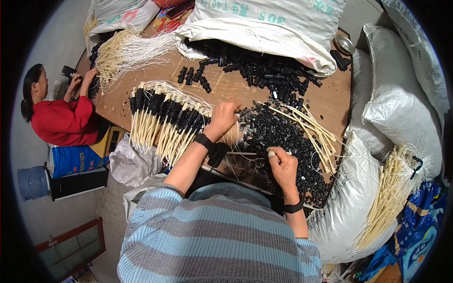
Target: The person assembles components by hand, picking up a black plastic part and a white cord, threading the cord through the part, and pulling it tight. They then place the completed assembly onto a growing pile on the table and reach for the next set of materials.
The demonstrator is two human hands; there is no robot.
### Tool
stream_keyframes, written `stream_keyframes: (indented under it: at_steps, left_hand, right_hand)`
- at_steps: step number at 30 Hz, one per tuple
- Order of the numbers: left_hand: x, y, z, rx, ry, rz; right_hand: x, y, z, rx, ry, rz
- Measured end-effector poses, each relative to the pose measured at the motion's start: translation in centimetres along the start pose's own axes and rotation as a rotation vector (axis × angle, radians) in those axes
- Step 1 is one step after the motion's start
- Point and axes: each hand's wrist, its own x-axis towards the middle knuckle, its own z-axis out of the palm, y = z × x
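Cream stick (241,153), black at one end, is pinched by the right hand (283,167) over small black pieces (264,127) on the table (115,108); the left hand (225,116) curls, its grip unclear.

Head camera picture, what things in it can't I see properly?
- Head view: anything the left hand may hold; its curled fingers hide it.
- Head view: the top of the large white sack; the upper edge cuts it off.
- Head view: how many small black pieces; too tiny and heaped.
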Motion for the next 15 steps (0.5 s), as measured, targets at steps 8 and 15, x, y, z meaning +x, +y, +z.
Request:
stream_keyframes:
  at_steps: [8,15]
  left_hand:
    - [0.4,1.3,0.1,-0.109,0.085,0.083]
    - [-2.9,9.9,-2.1,-0.466,0.008,0.348]
  right_hand:
    - [0.3,0.7,-0.4,0.053,0.027,0.148]
    - [2.1,0.0,0.4,0.079,0.043,0.334]
